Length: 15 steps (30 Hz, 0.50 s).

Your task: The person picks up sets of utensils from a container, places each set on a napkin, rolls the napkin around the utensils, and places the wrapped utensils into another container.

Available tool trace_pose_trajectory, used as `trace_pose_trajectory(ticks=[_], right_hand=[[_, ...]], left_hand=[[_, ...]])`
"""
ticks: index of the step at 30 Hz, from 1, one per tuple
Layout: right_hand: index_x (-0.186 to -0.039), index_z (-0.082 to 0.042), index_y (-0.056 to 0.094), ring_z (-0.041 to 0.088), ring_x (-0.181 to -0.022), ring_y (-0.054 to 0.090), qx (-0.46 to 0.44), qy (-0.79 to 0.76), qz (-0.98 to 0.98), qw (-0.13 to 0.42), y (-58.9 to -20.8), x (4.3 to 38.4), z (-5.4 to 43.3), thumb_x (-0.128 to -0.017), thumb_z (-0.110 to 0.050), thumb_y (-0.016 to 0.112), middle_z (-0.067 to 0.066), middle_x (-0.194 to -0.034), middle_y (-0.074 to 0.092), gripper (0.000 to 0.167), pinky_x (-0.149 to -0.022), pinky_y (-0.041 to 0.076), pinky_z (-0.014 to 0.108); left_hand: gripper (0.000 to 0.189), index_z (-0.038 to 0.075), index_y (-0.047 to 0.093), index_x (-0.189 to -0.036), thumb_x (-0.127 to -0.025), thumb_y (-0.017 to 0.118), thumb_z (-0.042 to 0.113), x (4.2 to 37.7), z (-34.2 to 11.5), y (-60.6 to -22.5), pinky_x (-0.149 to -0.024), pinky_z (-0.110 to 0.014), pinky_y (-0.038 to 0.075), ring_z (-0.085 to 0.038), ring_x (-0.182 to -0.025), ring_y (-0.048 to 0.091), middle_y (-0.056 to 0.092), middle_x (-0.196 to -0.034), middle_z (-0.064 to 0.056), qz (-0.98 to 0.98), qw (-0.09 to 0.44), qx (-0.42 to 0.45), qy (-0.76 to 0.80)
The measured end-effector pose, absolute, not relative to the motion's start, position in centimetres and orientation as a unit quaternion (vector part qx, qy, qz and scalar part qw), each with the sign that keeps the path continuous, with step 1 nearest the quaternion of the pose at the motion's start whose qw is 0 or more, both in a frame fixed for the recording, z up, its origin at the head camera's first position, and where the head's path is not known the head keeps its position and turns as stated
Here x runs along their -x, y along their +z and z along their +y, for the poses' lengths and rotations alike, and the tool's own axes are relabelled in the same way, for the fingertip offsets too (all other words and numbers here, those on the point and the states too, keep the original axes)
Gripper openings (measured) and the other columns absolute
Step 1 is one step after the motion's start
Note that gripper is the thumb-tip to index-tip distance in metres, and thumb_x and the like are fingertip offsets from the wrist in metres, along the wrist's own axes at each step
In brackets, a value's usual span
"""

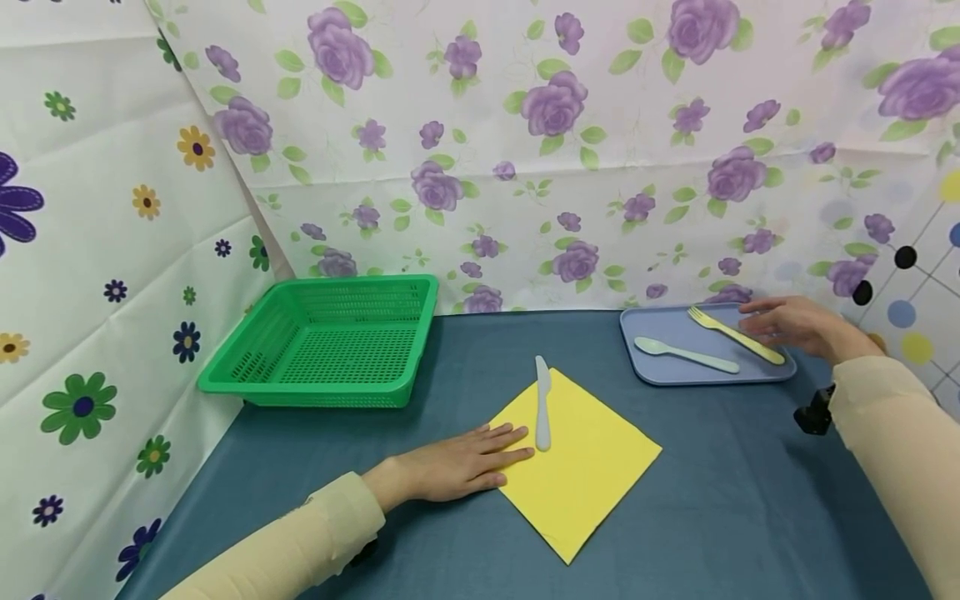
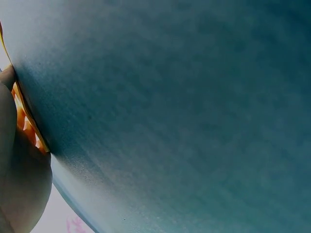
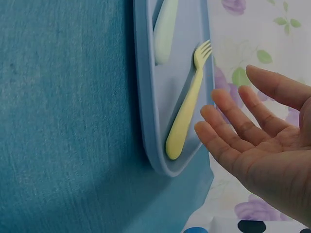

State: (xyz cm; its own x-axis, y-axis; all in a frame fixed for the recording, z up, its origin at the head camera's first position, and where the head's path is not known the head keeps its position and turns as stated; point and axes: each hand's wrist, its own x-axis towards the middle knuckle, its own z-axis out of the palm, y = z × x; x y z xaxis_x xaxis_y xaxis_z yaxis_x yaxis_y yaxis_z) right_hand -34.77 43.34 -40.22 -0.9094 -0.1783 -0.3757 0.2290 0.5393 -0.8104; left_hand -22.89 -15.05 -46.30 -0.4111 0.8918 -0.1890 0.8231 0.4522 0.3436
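Observation:
A yellow napkin (image 1: pixel 592 458) lies on the blue cloth, turned cornerwise. Along its upper left part rests a pale grey-blue knife (image 1: pixel 543 408). My left hand (image 1: pixel 468 462) lies flat on the napkin's left edge, fingertips close to the knife. At the right back is a blue tray (image 1: pixel 652 373) holding a pale green spoon (image 1: pixel 686 355) and a yellow fork (image 1: pixel 738 335). Over the tray's right side hovers my right hand (image 1: pixel 798 325); in the right wrist view its fingers (image 3: pixel 226 124) are apart and loosely bent, beside the fork without holding it.
A green plastic basket (image 1: pixel 315 387) stands at the back left. Flowered cloth (image 1: pixel 495 200) hangs behind the table, and another patterned sheet (image 1: pixel 112 292) hangs along the left. A dotted cloth (image 1: pixel 918 312) covers the right side.

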Motion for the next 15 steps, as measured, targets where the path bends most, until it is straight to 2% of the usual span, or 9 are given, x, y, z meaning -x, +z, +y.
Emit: trace_pose_trajectory(ticks=[4,11,15], right_hand=[[-0.162,0.011,0.010,0.058,-0.150,0.014,-0.015,-0.479,0.852,0.213,-40.4,34.9,43.6,-0.110,-0.017,0.052,0.040,-0.164,0.008,0.072,-0.121,0.026,0.065],[-0.161,0.011,0.021,0.054,-0.145,0.032,-0.018,-0.461,0.873,0.159,-41.4,35.2,43.7,-0.111,-0.022,0.052,0.037,-0.160,0.030,0.067,-0.115,0.038,0.062],[-0.160,0.012,0.022,0.055,-0.144,0.033,-0.017,-0.455,0.876,0.157,-41.6,35.1,43.8,-0.110,-0.021,0.052,0.038,-0.159,0.030,0.067,-0.115,0.037,0.064]], left_hand=[[0.056,0.030,0.016,-0.169,-0.116,0.031,0.040,22.9,-15.0,-46.2,-0.130,-0.038,0.006,-0.018,-0.161,0.001,0.004,-0.176,0.002,0.835,0.176,-0.512,0.095],[0.056,0.030,0.016,-0.169,-0.116,0.031,0.040,23.0,-15.0,-46.0,-0.130,-0.038,0.006,-0.017,-0.161,0.001,0.003,-0.176,0.004,0.837,0.178,-0.509,0.093],[0.056,0.029,0.017,-0.169,-0.116,0.032,0.039,23.0,-14.9,-46.0,-0.130,-0.038,0.006,-0.017,-0.161,0.001,0.004,-0.176,0.003,0.837,0.177,-0.510,0.091]])
